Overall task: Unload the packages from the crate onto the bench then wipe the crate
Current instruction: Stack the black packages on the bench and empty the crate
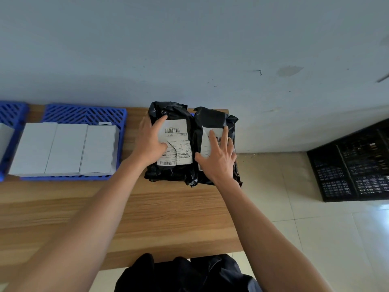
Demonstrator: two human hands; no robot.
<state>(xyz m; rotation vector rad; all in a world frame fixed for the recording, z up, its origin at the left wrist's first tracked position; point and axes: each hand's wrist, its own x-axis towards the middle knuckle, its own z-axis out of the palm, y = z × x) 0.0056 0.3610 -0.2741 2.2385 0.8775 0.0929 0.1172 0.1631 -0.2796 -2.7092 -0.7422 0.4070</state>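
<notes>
Nearest the camera, dark clothing (185, 275) at bottom edge, then wood-grain counter (147, 218) with both bare forearms reaching across it. Left hand (150, 142) lies on left black package (168, 171), fingers straight and spread, flat grip, thumb on white label (176, 144); nothing pinched. Right hand (219, 159) same on right black package (212, 119): fingers splayed, pressing flat on its label (207, 146). Both packages are crinkled black poly mailers with barcode labels, touching side by side at counter's far right corner, right one overhanging the edge. Left label torn, curled in the middle. Further left on counter, blue lattice crate (84, 114) holding three white boxes (65, 148) side by side; another blue crate (12, 112) cut off at left edge. Right, on tiled floor (315, 239), black lattice crate (353, 165) against grey wall (189, 49). Wall scuffed.
</notes>
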